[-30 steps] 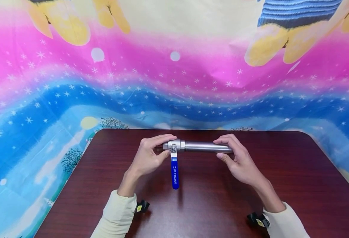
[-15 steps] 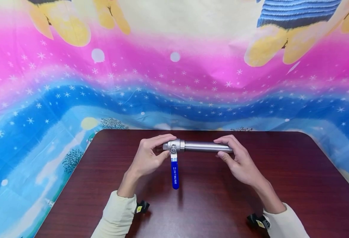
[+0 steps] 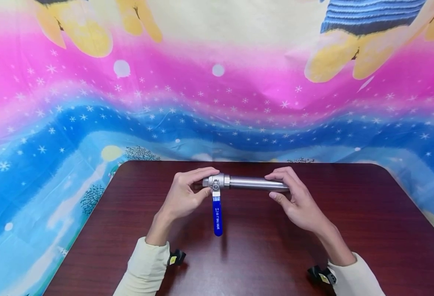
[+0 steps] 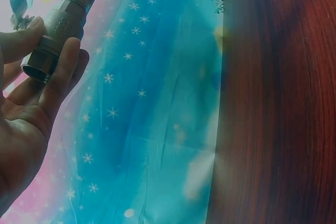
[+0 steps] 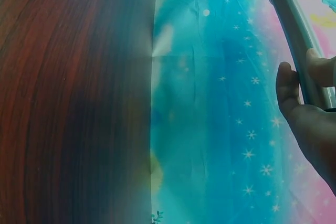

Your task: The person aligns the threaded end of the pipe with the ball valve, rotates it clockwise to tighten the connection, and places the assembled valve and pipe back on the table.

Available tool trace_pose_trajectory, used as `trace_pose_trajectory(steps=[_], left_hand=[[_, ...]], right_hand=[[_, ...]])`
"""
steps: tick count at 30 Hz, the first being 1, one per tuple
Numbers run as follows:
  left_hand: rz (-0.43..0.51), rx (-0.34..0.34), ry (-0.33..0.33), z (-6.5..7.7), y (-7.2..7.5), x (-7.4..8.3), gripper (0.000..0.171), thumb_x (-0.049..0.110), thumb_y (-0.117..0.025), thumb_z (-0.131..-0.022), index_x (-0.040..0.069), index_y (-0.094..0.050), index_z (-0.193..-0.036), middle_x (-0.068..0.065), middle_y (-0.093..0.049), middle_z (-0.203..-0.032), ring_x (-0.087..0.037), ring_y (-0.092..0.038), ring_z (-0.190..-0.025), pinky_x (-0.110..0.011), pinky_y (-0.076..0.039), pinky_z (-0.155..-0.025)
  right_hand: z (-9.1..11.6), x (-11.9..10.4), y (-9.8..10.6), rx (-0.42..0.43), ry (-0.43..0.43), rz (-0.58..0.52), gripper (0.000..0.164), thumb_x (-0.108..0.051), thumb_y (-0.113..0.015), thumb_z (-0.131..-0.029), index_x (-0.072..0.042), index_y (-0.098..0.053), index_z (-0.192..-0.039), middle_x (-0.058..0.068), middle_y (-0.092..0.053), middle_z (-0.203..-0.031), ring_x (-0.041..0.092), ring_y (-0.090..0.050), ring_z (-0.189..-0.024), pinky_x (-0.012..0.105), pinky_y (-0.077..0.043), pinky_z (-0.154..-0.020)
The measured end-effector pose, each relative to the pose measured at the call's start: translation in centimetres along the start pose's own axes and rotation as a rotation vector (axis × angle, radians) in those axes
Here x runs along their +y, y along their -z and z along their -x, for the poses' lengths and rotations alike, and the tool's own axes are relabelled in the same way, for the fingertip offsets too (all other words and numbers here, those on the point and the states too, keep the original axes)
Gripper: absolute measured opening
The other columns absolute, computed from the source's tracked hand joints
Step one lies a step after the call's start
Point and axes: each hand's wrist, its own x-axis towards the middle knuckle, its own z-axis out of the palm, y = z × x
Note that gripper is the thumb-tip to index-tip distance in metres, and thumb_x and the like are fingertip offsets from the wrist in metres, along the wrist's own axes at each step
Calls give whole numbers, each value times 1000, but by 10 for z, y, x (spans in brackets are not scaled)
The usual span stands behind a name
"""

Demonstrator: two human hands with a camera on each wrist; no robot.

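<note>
A steel ball valve (image 3: 217, 181) with a blue lever handle (image 3: 217, 216) is joined to a steel pipe (image 3: 255, 183) and held level above the dark red table (image 3: 246, 250). My left hand (image 3: 185, 195) grips the valve body (image 4: 55, 35) at its left end, fingers over the top and thumb below. My right hand (image 3: 294, 197) grips the pipe's right end (image 5: 302, 51), fingers curled over it. The blue handle hangs toward me. Both wrists wear cream sleeves.
A bright cloth (image 3: 217, 94) with pink and blue bands and snowflakes hangs behind the table and drapes past its left and right sides. Black straps (image 3: 176, 257) of the wrist cameras sit at both cuffs.
</note>
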Motion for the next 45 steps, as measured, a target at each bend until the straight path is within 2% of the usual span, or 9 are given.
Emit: trace_pose_trajectory(steps=[8,14,23,30,34,41,45], left_hand=[[7,-2,4,0,0,0,53,-20,-75,-78,-2,-76,-127,-18,-77,-129,-19,-73,-103,-26,-66,-82],[9,-2,-11,-1,0,-1,53,-20,-75,-78,-1,-76,-127,-18,-77,-129,-16,-72,-102,-23,-65,-80],[24,-12,2,-2,-1,-3,55,-21,-75,-78,1,-77,-128,-17,-77,-129,-20,-73,-104,-25,-65,-81],[18,-9,11,0,0,-4,54,-21,-75,-78,0,-77,-127,-19,-77,-129,-20,-73,-103,-26,-66,-83],[19,-7,21,-1,0,-4,53,-21,-75,-78,0,-77,-127,-19,-77,-129,-21,-74,-105,-28,-66,-84],[26,-10,26,-1,-1,-4,52,-20,-74,-79,0,-77,-127,-18,-77,-128,-19,-73,-101,-29,-67,-82],[24,-8,23,-1,-1,-3,53,-20,-74,-78,1,-77,-127,-18,-77,-128,-19,-73,-100,-29,-67,-81]], right_hand=[[-3,-1,-1,38,31,4,54,23,-72,-85,-6,-69,-132,8,-65,-126,4,-58,-109,12,-48,-83],[-3,-1,-1,46,26,-5,54,21,-71,-87,-7,-70,-133,9,-66,-125,5,-59,-109,11,-48,-88],[-1,2,1,-3,-4,-20,55,18,-72,-90,-8,-66,-137,8,-61,-132,4,-57,-116,9,-48,-91],[-1,3,1,-27,-43,-51,54,19,-71,-89,-5,-63,-137,9,-56,-135,4,-54,-124,8,-45,-101],[-1,2,1,-31,-53,-33,50,18,-70,-91,-5,-63,-135,7,-56,-133,4,-53,-120,8,-46,-97],[-1,1,1,-5,-30,19,45,15,-70,-92,-5,-65,-132,5,-60,-128,5,-54,-107,16,-46,-75],[-2,2,0,13,-12,15,45,16,-71,-91,-5,-66,-131,6,-63,-127,5,-55,-106,15,-47,-80]])
